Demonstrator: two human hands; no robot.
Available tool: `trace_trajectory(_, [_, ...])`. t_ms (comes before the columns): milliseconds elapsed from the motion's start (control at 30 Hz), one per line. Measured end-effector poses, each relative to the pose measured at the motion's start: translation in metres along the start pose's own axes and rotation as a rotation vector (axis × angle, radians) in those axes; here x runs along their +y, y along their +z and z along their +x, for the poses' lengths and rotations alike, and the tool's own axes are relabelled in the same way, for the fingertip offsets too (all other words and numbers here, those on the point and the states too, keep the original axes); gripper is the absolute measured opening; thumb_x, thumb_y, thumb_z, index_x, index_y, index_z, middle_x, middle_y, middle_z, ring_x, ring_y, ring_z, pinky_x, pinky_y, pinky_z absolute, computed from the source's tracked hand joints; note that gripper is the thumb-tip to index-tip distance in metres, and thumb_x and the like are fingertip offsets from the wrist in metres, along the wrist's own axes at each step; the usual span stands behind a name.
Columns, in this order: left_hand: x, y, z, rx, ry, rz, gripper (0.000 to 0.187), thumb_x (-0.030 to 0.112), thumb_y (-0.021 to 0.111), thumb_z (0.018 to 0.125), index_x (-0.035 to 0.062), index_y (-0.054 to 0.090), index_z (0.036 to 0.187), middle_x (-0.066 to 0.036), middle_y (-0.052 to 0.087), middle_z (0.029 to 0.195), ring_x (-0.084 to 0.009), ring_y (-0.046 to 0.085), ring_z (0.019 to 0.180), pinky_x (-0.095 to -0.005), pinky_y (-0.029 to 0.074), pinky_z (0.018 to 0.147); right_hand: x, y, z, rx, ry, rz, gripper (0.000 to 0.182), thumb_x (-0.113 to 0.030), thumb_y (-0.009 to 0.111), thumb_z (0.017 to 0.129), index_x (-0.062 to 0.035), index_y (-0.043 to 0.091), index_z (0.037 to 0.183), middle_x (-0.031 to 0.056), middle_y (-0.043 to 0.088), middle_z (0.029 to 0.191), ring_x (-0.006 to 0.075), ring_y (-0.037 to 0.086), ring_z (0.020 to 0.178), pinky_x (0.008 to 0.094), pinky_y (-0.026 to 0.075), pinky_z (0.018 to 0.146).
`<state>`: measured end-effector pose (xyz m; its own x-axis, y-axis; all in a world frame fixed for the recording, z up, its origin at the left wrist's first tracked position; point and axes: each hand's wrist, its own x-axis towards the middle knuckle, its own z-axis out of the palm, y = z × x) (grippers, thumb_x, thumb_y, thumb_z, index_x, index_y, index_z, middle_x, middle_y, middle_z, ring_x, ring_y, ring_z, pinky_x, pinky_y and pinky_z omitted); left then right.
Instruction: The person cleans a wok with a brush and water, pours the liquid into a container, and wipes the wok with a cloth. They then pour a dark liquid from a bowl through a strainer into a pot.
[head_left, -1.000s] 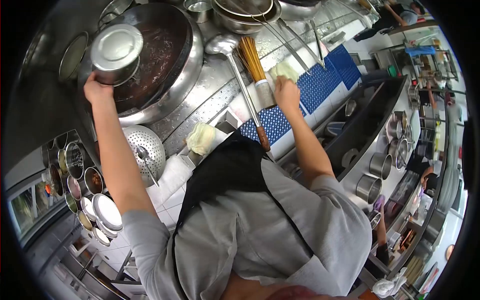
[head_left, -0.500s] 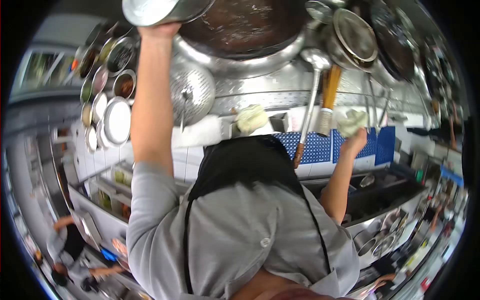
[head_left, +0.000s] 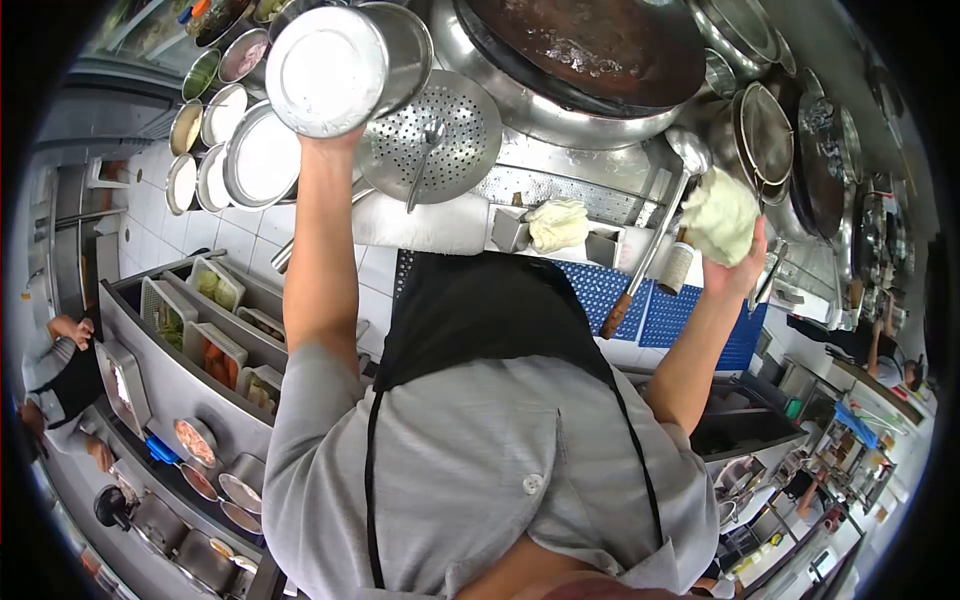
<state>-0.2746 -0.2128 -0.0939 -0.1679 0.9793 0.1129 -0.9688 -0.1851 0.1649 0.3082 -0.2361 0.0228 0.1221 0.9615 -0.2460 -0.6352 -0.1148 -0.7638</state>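
My left hand (head_left: 335, 145) is raised at the upper left, its fingers mostly hidden behind a round steel container (head_left: 327, 72) that it grips. The container is tilted, with a bright round face toward me. Beside it lies a perforated steel skimmer (head_left: 455, 140). In my right hand (head_left: 738, 268) is a crumpled pale cloth (head_left: 720, 215), held above the counter's front right. A ladle (head_left: 655, 230) with a wooden handle end lies just left of that hand. The large wok (head_left: 590, 50) with dark brown liquid sits on the stove ahead.
A second pale cloth (head_left: 558, 225) rests at the counter's front edge by a folded white towel (head_left: 420, 222). Steel bowls (head_left: 262, 155) crowd the left. A strainer (head_left: 767, 135) stands at right. Food bins (head_left: 215, 283) are behind me. A co-worker (head_left: 60, 375) stands far left.
My right hand has lifted the cloth up and slightly to the right. The view has turned, so the wok and counter sit further right. The steel container stays in my left hand.
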Motion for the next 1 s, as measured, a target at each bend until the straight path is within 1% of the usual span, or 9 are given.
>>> trace_trajectory(67, [-0.007, -0.002, -0.009, 0.024, -0.033, -0.072, 0.049, 0.044, 0.045, 0.101, 0.0090, 0.059, 0.132, -0.012, 0.064, 0.131, -0.0324, 0.061, 0.120, -0.0520, 0.051, 0.102, 0.000, 0.006, 0.018, -0.416, 0.089, 0.176, 0.052, -0.029, 0.041, 0.103, 0.0032, 0.046, 0.143, 0.0188, 0.052, 0.146, 0.0357, 0.049, 0.136, 0.0510, 0.035, 0.117])
trace_trajectory(233, [-0.051, 0.039, -0.027, 0.425, 0.184, 0.303, 0.049, 0.045, 0.043, 0.102, 0.0095, 0.059, 0.132, -0.012, 0.064, 0.130, -0.0321, 0.062, 0.118, -0.0508, 0.053, 0.099, 0.006, 0.059, 0.036, -0.249, -0.054, -0.071, 0.048, -0.027, 0.054, 0.101, 0.0050, 0.051, 0.136, 0.0190, 0.060, 0.135, 0.0335, 0.058, 0.125, 0.0477, 0.045, 0.109])
trace_trajectory(333, [-0.065, 0.049, -0.031, 0.599, 0.234, 0.421, 0.041, 0.037, 0.058, 0.099, 0.0039, 0.063, 0.122, -0.011, 0.068, 0.118, -0.0277, 0.066, 0.106, -0.0451, 0.056, 0.093, 0.020, 0.095, 0.043, -0.247, -0.117, -0.329, 0.040, -0.017, 0.068, 0.095, 0.0039, 0.058, 0.128, 0.0154, 0.067, 0.121, 0.0275, 0.066, 0.111, 0.0419, 0.052, 0.099])
trace_trajectory(533, [-0.093, 0.100, -0.039, 0.574, 0.562, 1.321, 0.038, 0.034, 0.070, 0.095, 0.0028, 0.064, 0.074, -0.001, 0.059, 0.066, -0.0126, 0.048, 0.061, -0.0296, 0.039, 0.055, 0.067, 0.184, 0.035, -0.393, -0.250, -0.439, 0.044, -0.010, 0.065, 0.096, -0.0019, 0.055, 0.138, 0.0122, 0.068, 0.122, 0.0176, 0.066, 0.105, 0.0303, 0.052, 0.095])
trace_trajectory(667, [-0.133, 0.141, -0.040, 0.468, 0.834, 1.869, 0.042, 0.032, 0.071, 0.094, 0.0013, 0.060, 0.068, -0.009, 0.050, 0.053, -0.0131, 0.039, 0.053, -0.0325, 0.036, 0.051, 0.134, 0.226, -0.006, -0.715, -1.009, -0.899, 0.059, -0.021, 0.063, 0.091, 0.0005, 0.046, 0.144, 0.0263, 0.053, 0.137, 0.0426, 0.048, 0.129, 0.0507, 0.034, 0.111])
trace_trajectory(733, [-0.148, 0.151, -0.038, 0.425, 0.993, 1.886, 0.039, 0.032, 0.072, 0.093, 0.0034, 0.061, 0.068, -0.013, 0.050, 0.053, -0.0194, 0.044, 0.047, -0.0364, 0.037, 0.048, 0.149, 0.247, -0.020, -0.629, -1.109, -1.245, 0.056, -0.026, 0.058, 0.094, -0.0011, 0.048, 0.143, 0.0275, 0.055, 0.137, 0.0436, 0.049, 0.129, 0.0484, 0.039, 0.106])
trace_trajectory(867, [-0.143, 0.165, -0.037, 0.320, 1.031, 1.946, 0.040, 0.035, 0.075, 0.089, 0.0061, 0.061, 0.065, -0.012, 0.052, 0.051, -0.0269, 0.048, 0.044, -0.0380, 0.037, 0.047, 0.148, 0.265, 0.016, -0.570, -0.726, -1.094, 0.042, -0.030, 0.053, 0.100, -0.0007, 0.056, 0.130, 0.0230, 0.066, 0.112, 0.0405, 0.063, 0.104, 0.0490, 0.048, 0.089])
trace_trajectory(933, [-0.135, 0.173, -0.044, 0.226, 1.003, 1.962, 0.038, 0.026, 0.074, 0.093, 0.0011, 0.061, 0.067, -0.003, 0.048, 0.054, -0.0091, 0.041, 0.052, -0.0299, 0.034, 0.049, 0.147, 0.272, 0.030, -0.623, -0.333, -1.007, 0.041, -0.034, 0.051, 0.102, -0.0013, 0.058, 0.126, 0.0189, 0.069, 0.104, 0.0354, 0.066, 0.094, 0.0472, 0.051, 0.084])
trace_trajectory(1000, [-0.126, 0.172, -0.051, 0.061, 0.952, 1.713, 0.036, 0.021, 0.076, 0.089, 0.0024, 0.059, 0.064, -0.003, 0.047, 0.053, -0.0085, 0.040, 0.051, -0.0288, 0.032, 0.047, 0.143, 0.264, 0.052, -0.657, 0.124, -0.815, 0.042, -0.038, 0.049, 0.104, -0.0025, 0.061, 0.123, 0.0151, 0.070, 0.099, 0.0292, 0.067, 0.085, 0.0444, 0.053, 0.079])
